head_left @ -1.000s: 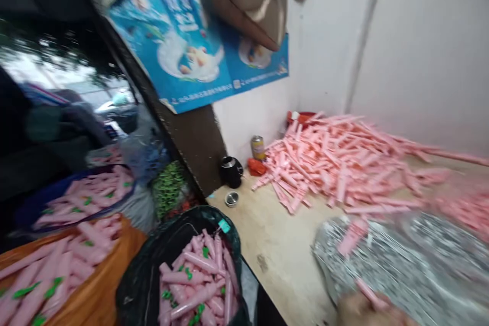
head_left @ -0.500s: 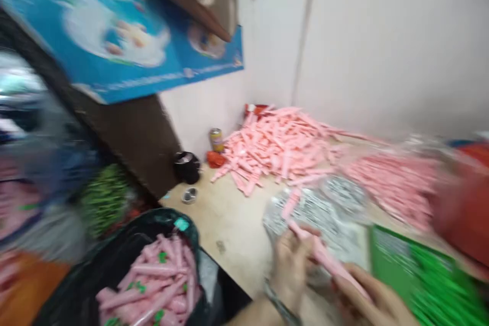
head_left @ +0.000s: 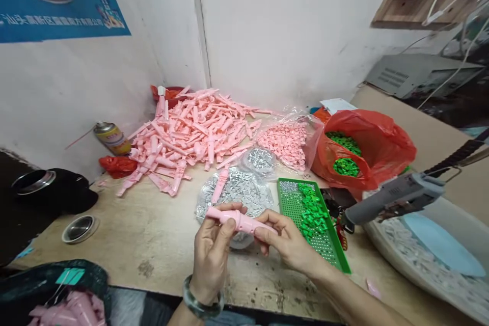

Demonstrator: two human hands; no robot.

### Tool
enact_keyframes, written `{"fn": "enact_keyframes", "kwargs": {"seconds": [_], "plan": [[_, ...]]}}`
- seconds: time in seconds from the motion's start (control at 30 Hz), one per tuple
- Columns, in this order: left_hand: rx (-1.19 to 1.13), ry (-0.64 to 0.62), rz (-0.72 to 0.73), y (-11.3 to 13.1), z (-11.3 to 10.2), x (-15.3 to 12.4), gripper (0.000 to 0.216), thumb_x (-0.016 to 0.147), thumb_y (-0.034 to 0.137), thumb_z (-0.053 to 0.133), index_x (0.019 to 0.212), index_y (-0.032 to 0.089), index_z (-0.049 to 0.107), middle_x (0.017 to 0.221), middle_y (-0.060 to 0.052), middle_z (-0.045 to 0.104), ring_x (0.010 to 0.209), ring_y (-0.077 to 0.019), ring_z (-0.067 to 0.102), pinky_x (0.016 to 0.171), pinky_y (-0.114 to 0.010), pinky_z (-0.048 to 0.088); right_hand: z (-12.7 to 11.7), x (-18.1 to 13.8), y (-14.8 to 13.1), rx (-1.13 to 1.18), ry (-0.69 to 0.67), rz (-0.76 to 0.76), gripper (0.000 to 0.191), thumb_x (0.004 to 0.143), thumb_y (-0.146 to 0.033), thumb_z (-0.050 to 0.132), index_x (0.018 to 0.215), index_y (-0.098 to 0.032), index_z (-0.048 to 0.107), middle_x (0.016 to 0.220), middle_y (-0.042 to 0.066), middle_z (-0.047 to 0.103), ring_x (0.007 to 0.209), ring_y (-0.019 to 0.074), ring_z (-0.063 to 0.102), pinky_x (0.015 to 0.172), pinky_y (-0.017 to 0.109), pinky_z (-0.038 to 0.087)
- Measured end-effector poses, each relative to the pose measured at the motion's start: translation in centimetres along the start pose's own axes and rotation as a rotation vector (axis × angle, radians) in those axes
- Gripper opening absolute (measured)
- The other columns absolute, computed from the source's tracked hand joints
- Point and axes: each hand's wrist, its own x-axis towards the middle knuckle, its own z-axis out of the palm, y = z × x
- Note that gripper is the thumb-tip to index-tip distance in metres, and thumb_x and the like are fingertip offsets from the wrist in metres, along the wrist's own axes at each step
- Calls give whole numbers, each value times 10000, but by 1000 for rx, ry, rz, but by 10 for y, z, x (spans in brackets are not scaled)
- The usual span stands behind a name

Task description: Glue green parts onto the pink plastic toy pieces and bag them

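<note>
Both my hands hold one pink plastic tube level over the wooden table. My left hand, with a green bangle on its wrist, pinches the tube's left end. My right hand grips the right end. Just behind the hands lies a clear bag of small silver metal parts. A green tray holding small green plastic pieces sits to the right of my right hand.
A big heap of pink tubes fills the far corner, beside a spray can. A clear bag of small pink parts and a red bag of green pieces stand right. A grey powered screwdriver hangs right. A black bag of tubes sits bottom left.
My view has swung right from the bags of finished tubes to the table. Both hands with the pink tube have come fully into view at the centre.
</note>
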Motion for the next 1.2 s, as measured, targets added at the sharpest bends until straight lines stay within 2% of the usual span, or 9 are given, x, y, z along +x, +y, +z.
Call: {"fn": "enact_keyframes", "kwargs": {"seconds": [0.13,0.33,0.5,0.7,0.77,0.83,0.9,1.0,1.2], "plan": [[-32,143,-118,-4,1,3,341,774,376,771,1035,177,677,1140,-97,693,1052,-255,664,835,-331,568,-1,4,10,-27,22,60,483,847,-619,615,743,-148,588,559,-22,570,424,73,490,430,190,365],[-79,25,-204,-4,-3,5,381,796,307,763,1147,225,640,1268,-94,657,1140,-225,623,867,-298,549,-11,5,4,145,-73,358,590,868,-703,484,809,-131,613,405,-85,415,294,48,264,329,181,279],[-2,47,-124,1,-5,2,346,787,313,766,1097,189,675,1209,-104,694,1054,-218,661,817,-268,551,-5,-6,5,23,-37,94,464,813,-618,660,878,-173,549,617,-63,543,389,40,394,375,165,319],[-97,161,-76,7,-14,11,303,749,338,797,948,129,704,927,-108,759,886,-227,717,720,-270,586,-16,5,13,-83,-198,156,465,897,-643,520,783,-192,507,548,-67,495,384,56,343,372,179,283],[-159,224,-111,5,-17,16,218,786,279,764,923,125,692,871,-89,756,794,-187,720,645,-221,582,-42,29,8,-429,-91,18,452,956,-571,464,797,-165,582,630,-12,585,510,92,504,485,198,412],[-243,251,-179,3,-17,19,121,862,248,678,935,152,658,932,-84,752,808,-187,725,649,-254,603,-82,57,-1,-896,386,-135,428,1012,-448,404,814,-144,631,722,33,632,646,124,582,599,231,478],[-333,217,-258,1,-14,19,86,922,265,593,951,185,608,1035,-96,737,912,-242,727,739,-397,629,-126,79,-10,-1028,632,-143,316,1020,-308,427,927,-100,646,943,122,651,884,174,612,761,298,496],[-429,144,-354,1,-9,15,156,955,342,531,984,193,565,1111,-139,707,1010,-320,705,832,-580,588,-175,96,-13,-1128,771,-119,201,993,-281,521,1055,-128,635,1119,110,624,1012,192,606,870,368,507],[-433,239,-375,-5,-5,16,130,881,37,583,956,142,591,915,-64,702,809,-183,718,723,-353,648,-190,90,3,-1209,871,-146,231,988,-305,543,1141,-147,613,1168,90,612,1031,191,612,897,395,515]]}}
